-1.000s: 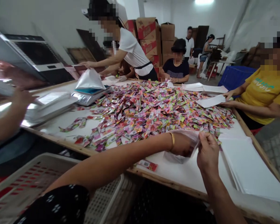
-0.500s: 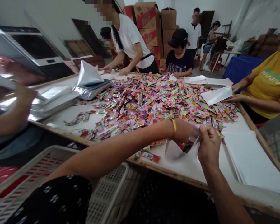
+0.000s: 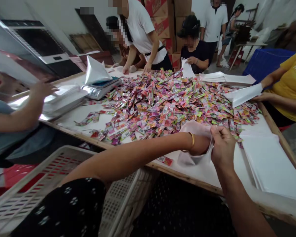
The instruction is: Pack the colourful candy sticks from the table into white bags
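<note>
A big work table with a wooden edge fills a storeroom stacked with cardboard boxes, and several other people sit or stand around it. At its near edge the person holds a white bag open, just off the heap. The right hand pinches the bag's rim between thumb and fingers, lifting that side. The left hand, a gold bangle on its wrist, is pushed into the mouth; whether it is clenched on anything inside cannot be told, since the bag hides the fingers. Just beyond the bag lies the heap of small bright packets, and one stray packet rests by the table edge. A stack of flat white bags lies to the right, a scale far left, a plastic crate below. The pinch on the thin rim looks slight: if it slips the mouth could fold shut and packets might spill over the edge.
</note>
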`<state>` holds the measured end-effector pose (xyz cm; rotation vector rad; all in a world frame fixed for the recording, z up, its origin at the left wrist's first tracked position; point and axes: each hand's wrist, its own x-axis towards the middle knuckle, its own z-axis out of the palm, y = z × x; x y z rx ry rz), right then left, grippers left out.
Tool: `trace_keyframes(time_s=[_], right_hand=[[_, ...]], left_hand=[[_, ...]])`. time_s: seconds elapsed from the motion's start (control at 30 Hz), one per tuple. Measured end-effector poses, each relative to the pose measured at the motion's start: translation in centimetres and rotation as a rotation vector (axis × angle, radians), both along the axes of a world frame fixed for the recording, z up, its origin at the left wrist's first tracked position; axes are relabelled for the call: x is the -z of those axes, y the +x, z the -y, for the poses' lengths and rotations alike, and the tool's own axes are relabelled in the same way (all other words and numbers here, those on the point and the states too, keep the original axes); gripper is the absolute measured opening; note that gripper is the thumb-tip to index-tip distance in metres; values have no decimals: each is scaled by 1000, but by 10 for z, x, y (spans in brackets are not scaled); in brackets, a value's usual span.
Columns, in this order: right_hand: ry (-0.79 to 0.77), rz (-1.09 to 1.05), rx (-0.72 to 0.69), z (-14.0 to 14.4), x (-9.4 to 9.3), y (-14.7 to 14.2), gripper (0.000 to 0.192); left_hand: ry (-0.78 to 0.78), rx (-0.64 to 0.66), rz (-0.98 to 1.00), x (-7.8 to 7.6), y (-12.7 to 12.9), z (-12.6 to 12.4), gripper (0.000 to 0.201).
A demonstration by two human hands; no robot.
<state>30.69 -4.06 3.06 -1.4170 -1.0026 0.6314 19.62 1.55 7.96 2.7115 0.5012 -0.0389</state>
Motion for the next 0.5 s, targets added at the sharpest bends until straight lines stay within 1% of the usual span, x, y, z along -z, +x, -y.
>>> trace_keyframes(time_s=[0.07, 0.1, 0.17, 0.2, 0.23, 0.27, 0.3, 0.33, 0.37, 0.4, 0.43, 0.47, 0.5], right_hand=[[25, 47, 42, -8, -2, 14, 31], [49, 92, 78, -14, -5, 23, 31], [90, 228, 99, -31, -14, 40, 29], [94, 319, 60, -42, -20, 45, 28], [89, 418, -18, -54, -25, 47, 26], [73, 517, -135, -67, -29, 44, 24], [44, 610, -279, -80, -29, 37, 21], [0, 697, -433, -91, -27, 26, 21], [-58, 769, -583, -100, -21, 14, 20], [-127, 825, -715, -106, -13, 1, 20], [-195, 857, -822, -106, -4, -9, 19], [-232, 855, -898, -101, 6, -17, 16], [-231, 828, -928, -91, 15, -21, 12]], left_hand=[[-66, 18, -34, -9, -10, 0, 14], [-108, 21, -9, -15, -17, 0, 16], [-150, -63, 128, -22, -29, 3, 20], [-156, -124, 182, -22, -31, 6, 21], [-154, -197, 212, -17, -30, 10, 21], [-155, -284, 226, -9, -26, 16, 22], [-186, -386, 233, 4, -18, 22, 22], [-268, -518, 254, 19, -8, 28, 21], [-409, -667, 296, 37, 2, 35, 22], [-583, -807, 343, 55, 11, 42, 22], [-755, -927, 384, 73, 18, 51, 21], [-938, -1023, 423, 90, 22, 60, 20], [-1110, -1100, 453, 105, 23, 70, 19]])
